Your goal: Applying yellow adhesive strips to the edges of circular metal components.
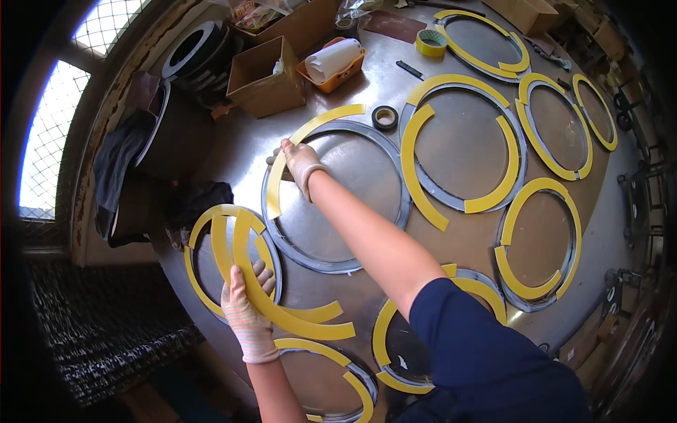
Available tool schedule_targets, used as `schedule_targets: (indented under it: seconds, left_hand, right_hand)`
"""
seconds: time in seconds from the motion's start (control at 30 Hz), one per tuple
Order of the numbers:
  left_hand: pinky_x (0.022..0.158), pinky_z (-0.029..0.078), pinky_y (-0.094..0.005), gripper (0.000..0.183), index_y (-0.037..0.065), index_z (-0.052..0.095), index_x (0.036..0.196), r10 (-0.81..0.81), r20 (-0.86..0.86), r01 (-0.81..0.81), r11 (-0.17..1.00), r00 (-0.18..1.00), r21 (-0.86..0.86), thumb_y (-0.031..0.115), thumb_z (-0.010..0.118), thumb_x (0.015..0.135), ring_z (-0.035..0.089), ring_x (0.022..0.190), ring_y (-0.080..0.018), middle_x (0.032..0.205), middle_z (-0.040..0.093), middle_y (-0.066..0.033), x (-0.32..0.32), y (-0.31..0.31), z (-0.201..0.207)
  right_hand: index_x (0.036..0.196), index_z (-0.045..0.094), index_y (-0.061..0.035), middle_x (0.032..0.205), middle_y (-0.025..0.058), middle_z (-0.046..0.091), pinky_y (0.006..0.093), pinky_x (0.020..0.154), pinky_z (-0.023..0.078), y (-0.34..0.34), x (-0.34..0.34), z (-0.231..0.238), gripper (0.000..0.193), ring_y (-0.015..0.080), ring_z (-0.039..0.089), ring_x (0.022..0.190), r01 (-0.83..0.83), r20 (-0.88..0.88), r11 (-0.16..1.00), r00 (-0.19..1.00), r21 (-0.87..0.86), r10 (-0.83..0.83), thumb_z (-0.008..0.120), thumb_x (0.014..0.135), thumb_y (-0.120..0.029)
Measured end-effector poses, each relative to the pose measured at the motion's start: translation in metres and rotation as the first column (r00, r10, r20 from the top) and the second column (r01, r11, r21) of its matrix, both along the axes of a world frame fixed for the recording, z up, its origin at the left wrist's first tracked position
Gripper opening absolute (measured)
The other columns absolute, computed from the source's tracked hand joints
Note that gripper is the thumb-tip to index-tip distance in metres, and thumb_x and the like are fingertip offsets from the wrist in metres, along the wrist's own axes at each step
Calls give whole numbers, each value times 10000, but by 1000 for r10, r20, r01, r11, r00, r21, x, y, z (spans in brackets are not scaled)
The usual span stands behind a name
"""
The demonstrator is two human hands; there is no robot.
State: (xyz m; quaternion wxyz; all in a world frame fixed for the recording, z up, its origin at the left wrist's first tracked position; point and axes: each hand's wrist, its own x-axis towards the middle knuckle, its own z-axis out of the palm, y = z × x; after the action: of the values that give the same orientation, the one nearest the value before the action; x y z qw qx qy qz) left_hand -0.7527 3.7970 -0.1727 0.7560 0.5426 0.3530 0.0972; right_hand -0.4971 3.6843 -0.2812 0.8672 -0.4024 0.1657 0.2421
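Both my hands wear pale striped knit gloves with grey fingers. My right hand [301, 163] pinches a curved yellow strip [310, 127], which lies along the upper left of a grey ring [403, 194] on the metal table. Part of the strip sticks out past the ring's top edge. Lower left, my left hand [247, 317] grips several more curved yellow strips [303, 326], fanned apart. They hang over a smaller ring [277, 275] with yellow pieces on it. Right of the grey ring, another ring [523, 151] carries yellow strips, one lying askew inward.
Several more rings with yellow strips, such as one at the right [575, 211], cover the table. Near the back are a black tape roll [384, 118], a yellow tape roll [431, 44], a cardboard box [264, 81] and an orange basket [345, 72]. A barred window [46, 141] is at the left.
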Motion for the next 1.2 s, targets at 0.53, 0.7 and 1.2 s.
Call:
schedule_targets:
  seconds: [0.53,0.7,1.2]
  left_hand:
    - [698,574,-372,312,-10,617,1117,104,-127,-78,978,986,195,274,650,992,653,758,-229,943,663,-106,91,-14,-94]
    - [603,517,-353,407,2,659,1019,70,-279,93,842,958,532,397,560,1027,583,626,-188,776,637,-77,75,31,-102]
    - [711,568,-448,611,175,324,1556,-367,-481,487,-83,797,870,197,549,988,647,938,-313,1062,583,-173,61,-220,39]
  right_hand:
    - [849,672,-7,740,121,721,383,604,563,-28,33,-6,594,226,679,576,-181,23,293,816,-939,577,343,1050,-459]
    - [1049,675,-54,1065,161,717,426,943,503,-88,-70,53,410,309,672,1038,-41,33,64,528,-997,849,494,977,-415]
    - [1364,560,-199,1481,133,460,519,1163,268,-280,-164,5,575,308,399,1384,441,53,-406,726,-801,686,699,835,-378]
